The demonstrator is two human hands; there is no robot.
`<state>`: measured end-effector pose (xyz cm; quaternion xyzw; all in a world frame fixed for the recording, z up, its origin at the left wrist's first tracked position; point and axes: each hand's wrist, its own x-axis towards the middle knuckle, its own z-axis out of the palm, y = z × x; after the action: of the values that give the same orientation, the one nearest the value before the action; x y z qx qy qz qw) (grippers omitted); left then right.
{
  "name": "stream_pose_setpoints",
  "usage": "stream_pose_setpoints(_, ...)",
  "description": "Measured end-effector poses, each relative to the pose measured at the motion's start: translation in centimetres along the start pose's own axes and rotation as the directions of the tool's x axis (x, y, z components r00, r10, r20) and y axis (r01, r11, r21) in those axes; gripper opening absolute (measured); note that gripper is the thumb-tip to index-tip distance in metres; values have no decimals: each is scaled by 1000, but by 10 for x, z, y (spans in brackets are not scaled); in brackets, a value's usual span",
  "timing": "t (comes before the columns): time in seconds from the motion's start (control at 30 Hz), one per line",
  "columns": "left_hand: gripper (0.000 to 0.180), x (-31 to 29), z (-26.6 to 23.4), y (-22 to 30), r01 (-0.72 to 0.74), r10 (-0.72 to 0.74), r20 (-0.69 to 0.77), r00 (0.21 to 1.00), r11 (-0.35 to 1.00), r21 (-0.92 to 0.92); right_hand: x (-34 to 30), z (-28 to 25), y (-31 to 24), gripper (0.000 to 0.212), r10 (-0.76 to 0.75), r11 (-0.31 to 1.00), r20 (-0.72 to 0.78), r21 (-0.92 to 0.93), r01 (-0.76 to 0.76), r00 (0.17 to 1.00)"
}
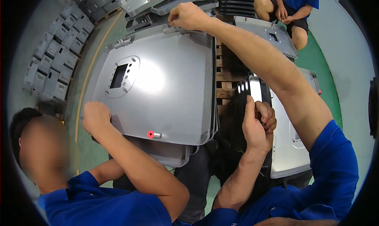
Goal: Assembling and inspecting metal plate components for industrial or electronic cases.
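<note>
Sheet-metal panel (177,111) lies left of centre in the frame, its lower-left corner hidden by a co-worker's hand (96,117); the right hand (190,16) bends its fingers at the top edge, grip unclear; the left hand (258,125), right of centre, is half-curled, any contents indiscernible; a lower panel (173,155) is mostly covered.

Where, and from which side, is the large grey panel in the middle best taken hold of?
The large grey panel is probably best gripped by its folded rim, coming from the right: that long edge faces the gap above the wooden pallet, while the broad, flat face offers little hold. The co-worker's hand is by the near left corner.
</note>
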<state>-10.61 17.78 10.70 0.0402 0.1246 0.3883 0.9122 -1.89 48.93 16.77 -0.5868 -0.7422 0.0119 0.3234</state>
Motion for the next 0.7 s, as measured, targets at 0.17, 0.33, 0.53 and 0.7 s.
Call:
stream_pose_setpoints(0.17, 56, -3, 0, 2, -10, 10, -4, 1000, 1000, 6, -2, 1, 2, 19, -7, 1000, -5, -4, 7, 1000)
stream_pose_setpoints(0.33, 55, -3, -3, 3, -12, 11, 14, 1000, 1000, 16, -1, 6, -3, 19, -34, 997, -7, -74, 33, 999)
stream_pose_setpoints(0.53, 55, -1, 3, 0, -1, 1, -4, 1000, 999, 39, -6, -6, 4, 29, -13, 1000, -11, -24, 13, 1000)
stream_pose_setpoints(0.7, 54, 2, -4, 8, -77, 77, 25, 997, 997, -7, -28, -46, -18, 48, -42, 993, -267, 91, 69, 963)
